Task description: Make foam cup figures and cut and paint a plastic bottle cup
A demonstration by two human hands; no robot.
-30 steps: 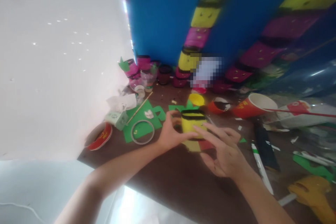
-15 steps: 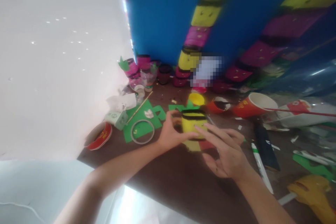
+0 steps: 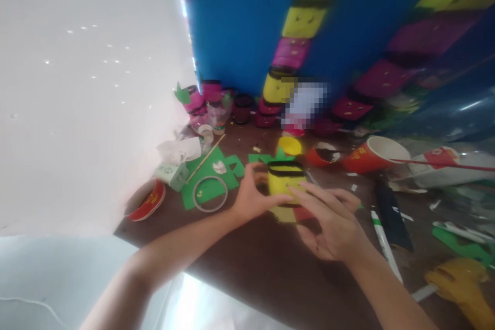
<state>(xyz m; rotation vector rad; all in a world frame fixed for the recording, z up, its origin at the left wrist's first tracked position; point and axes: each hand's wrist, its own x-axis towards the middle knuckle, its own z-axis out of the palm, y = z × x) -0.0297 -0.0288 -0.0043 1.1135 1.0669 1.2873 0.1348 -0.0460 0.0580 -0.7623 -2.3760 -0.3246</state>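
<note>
Between my hands, over the front of the table, is a yellow cup (image 3: 282,179) with a black band around its rim and another dark band near its base. My left hand (image 3: 249,198) is closed on its left side, with the thumb across the lower front. The fingers of my right hand (image 3: 332,221) press against its right front, small dark marks beside the fingertips. That hand's thumb sits lower, near a yellow and red part (image 3: 286,215) under the cup. Whether this part is joined to the cup I cannot tell.
Left lie green sheets (image 3: 212,198), a tape ring (image 3: 195,201), a stick (image 3: 204,159) and a cut red cup (image 3: 154,198). A yellow cup (image 3: 289,145) stands behind. Right are a red paper cup (image 3: 359,157), a marker (image 3: 384,242) and a yellow hot glue gun (image 3: 456,278). Decorated cups (image 3: 211,92) line the blue wall.
Almost nothing differs. Both hands stay on the yellow cup, and the right fingers have shifted only very slightly against its front.
</note>
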